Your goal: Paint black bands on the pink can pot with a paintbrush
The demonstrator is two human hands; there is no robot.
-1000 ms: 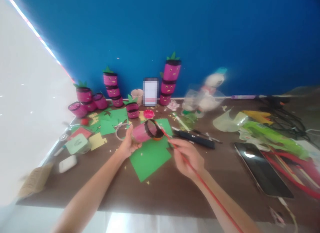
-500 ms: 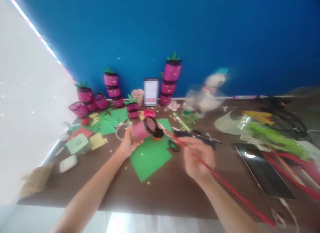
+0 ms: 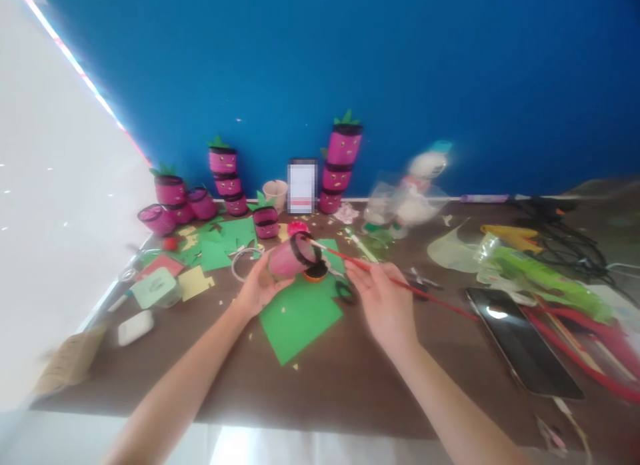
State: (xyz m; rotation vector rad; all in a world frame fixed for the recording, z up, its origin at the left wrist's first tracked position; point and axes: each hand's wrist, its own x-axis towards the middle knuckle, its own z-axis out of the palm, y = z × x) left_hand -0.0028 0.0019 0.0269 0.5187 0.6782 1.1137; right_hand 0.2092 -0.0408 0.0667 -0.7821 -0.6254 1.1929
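— What are your hands doing?
— My left hand [image 3: 256, 288] is wrapped around the cup [image 3: 286, 260], which lies tilted above the table [image 3: 310, 398], its black-rimmed mouth toward my right. My right hand [image 3: 389, 304] pinches the brush [image 3: 415, 290], its tip at that mouth.
— Anything inside the cup?
— Apart from the brush tip at the opening, I can't make out any contents.
— And the small pot [image 3: 316, 274]?
— It sits just below the cup's mouth, near the green sheet [image 3: 300, 322]. It has an orange rim, and what shows inside is black.
— Other containers?
— A pale cup [image 3: 275, 192] stands upright at the back, between the left stack [image 3: 227, 180] and the right stack [image 3: 341, 166], both of pink cups topped with green leaves. I can't tell what it holds. A small pink dish [image 3: 297, 229] is behind mine; its inside is too blurred to read.
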